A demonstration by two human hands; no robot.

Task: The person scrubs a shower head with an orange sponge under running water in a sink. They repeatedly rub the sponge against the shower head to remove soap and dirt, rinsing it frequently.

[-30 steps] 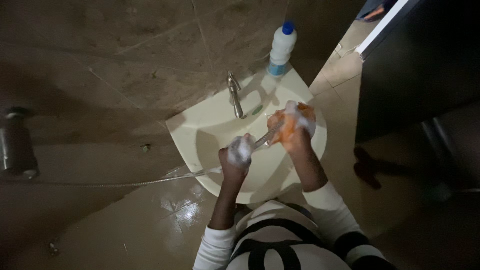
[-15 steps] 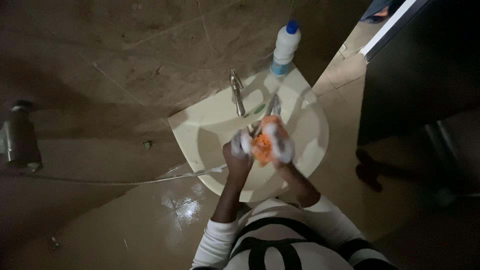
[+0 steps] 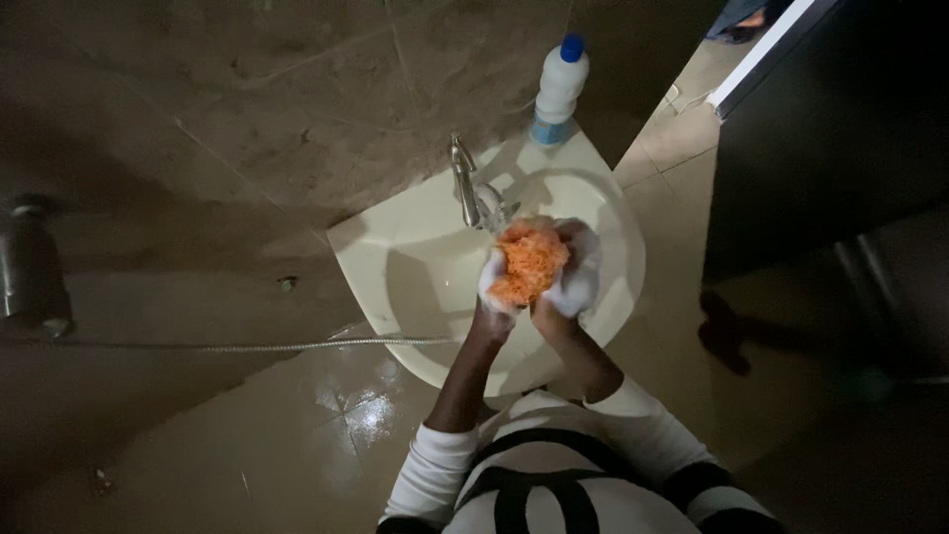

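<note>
Orange scrubber (image 3: 530,262) is being gripped by soapy L hand (image 3: 496,282) & R hand (image 3: 573,277) over sink (image 3: 415,267); white bottle w/ blue cap (image 3: 559,89) is standing at back rim.

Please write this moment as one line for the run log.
left hand: soapy, on orange scrubber | right hand: soapy, on it | over sink | tap, bottle behind
</note>
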